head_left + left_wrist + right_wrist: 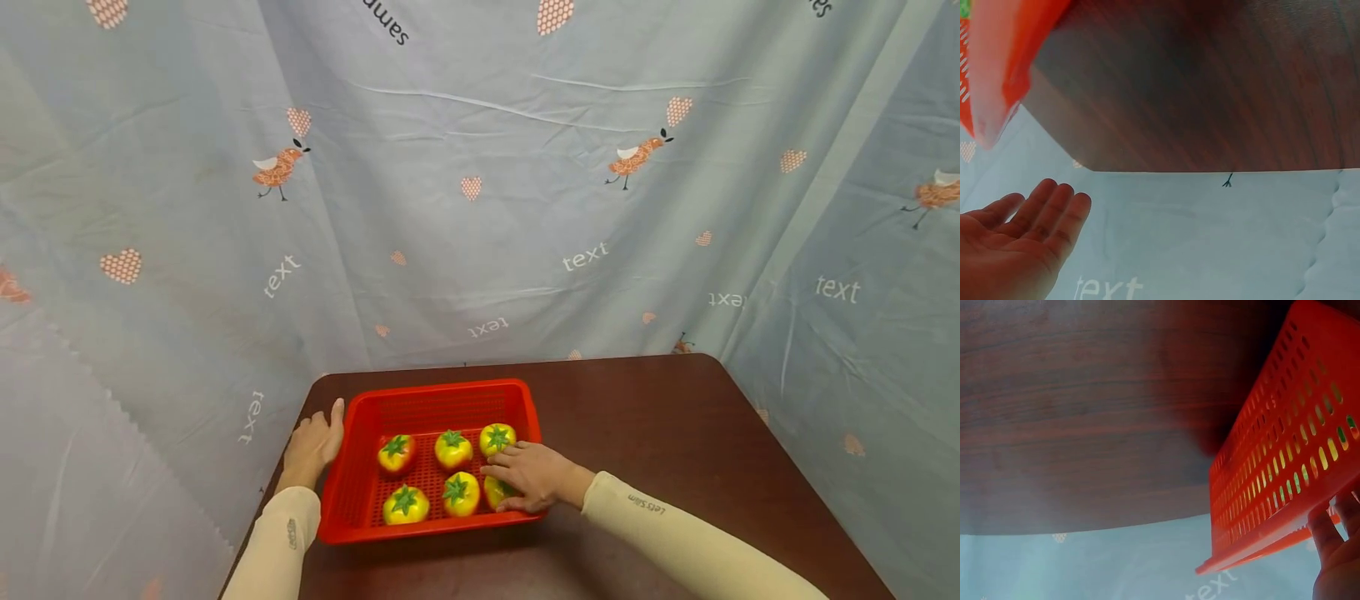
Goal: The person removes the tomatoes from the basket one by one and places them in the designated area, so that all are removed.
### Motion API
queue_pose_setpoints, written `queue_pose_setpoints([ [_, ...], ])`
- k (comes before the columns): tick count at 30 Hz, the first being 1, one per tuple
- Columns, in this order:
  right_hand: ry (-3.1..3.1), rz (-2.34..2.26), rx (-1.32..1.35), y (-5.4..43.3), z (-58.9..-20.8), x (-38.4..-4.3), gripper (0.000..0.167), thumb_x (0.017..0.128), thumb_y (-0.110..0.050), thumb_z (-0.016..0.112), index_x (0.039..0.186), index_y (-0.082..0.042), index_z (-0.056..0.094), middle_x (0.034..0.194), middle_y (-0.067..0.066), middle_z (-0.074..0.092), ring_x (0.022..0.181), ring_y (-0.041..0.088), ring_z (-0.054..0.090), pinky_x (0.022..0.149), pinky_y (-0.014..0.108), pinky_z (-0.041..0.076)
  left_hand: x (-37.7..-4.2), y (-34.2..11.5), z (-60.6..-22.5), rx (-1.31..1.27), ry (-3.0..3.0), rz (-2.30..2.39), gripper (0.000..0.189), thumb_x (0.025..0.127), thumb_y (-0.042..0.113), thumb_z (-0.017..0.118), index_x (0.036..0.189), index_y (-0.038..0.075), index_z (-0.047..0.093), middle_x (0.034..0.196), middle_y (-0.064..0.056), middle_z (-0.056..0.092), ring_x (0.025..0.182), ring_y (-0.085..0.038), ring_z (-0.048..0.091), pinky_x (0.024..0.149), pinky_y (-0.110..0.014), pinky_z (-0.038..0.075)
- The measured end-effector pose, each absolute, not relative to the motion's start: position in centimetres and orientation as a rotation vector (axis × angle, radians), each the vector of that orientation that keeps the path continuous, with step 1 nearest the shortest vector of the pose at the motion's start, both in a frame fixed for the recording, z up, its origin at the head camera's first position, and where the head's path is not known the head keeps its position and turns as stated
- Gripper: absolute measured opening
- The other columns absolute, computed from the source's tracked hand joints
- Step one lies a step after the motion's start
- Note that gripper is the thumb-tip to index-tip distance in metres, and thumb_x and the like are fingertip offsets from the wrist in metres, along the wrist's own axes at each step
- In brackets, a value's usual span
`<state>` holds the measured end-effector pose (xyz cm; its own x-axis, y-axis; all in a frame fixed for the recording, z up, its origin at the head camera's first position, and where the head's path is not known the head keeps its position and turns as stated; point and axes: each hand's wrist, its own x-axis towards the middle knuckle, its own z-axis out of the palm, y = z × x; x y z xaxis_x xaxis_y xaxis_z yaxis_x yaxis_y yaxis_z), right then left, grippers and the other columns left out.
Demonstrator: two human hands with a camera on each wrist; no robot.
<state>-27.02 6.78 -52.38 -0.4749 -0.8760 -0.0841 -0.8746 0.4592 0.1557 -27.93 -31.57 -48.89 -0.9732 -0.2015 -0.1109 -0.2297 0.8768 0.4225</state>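
A red plastic basket (431, 388) holds several yellow-and-red tomato-like fruits with green star-shaped tops, such as one fruit (396, 455) at the back left and one (461, 494) at the front middle. My right hand (534, 477) reaches over the basket's right side, fingers and thumb around the front-right fruit (493, 492), which it partly covers. In the right wrist view, fingers of the right hand (1338, 550) cross the rim, their tips hidden. My left hand (311, 446) is by the basket's left rim; its fingers look extended in the left wrist view, holding nothing.
The basket stands on the left part of a dark brown wooden table (637, 433). Behind and beside the table hangs a grey-blue curtain (480, 250) printed with birds, hearts and words. Both forearms wear cream sleeves.
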Motion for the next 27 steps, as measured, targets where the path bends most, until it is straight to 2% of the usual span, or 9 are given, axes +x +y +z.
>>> queue_pose_setpoints([
  [12,-2.678,-0.299,1.577,6.8,-52.8,-27.2,0.065,0.092,-0.062,0.053,0.14,-0.018,0.052,0.135,-0.003,0.059,0.126,0.013,0.054,0.106,0.031,0.044,-27.4,-30.9,-51.3,-0.323,2.989,0.648,0.097,0.098,0.063,0.0,0.14,-0.018,0.033,0.138,-0.044,0.038,0.124,-0.059,0.04,0.105,-0.066,0.035],
  [20,-2.722,-0.274,1.566,7.0,-52.8,-27.4,0.067,0.089,-0.061,0.058,0.139,-0.017,0.053,0.134,-0.003,0.058,0.125,0.014,0.054,0.107,0.032,0.043,-27.1,-30.5,-52.1,-0.329,2.965,0.653,0.098,0.097,0.064,0.0,0.142,-0.017,0.029,0.14,-0.043,0.036,0.126,-0.059,0.038,0.107,-0.066,0.033],
  [27,-2.831,-0.208,1.537,6.9,-52.9,-27.5,0.068,0.087,-0.059,0.062,0.139,-0.017,0.053,0.135,-0.002,0.057,0.127,0.016,0.053,0.108,0.033,0.043,-27.1,-30.0,-53.2,-0.345,2.977,0.702,0.098,0.097,0.066,0.0,0.14,-0.017,0.031,0.134,-0.042,0.041,0.122,-0.058,0.042,0.104,-0.066,0.035],
])
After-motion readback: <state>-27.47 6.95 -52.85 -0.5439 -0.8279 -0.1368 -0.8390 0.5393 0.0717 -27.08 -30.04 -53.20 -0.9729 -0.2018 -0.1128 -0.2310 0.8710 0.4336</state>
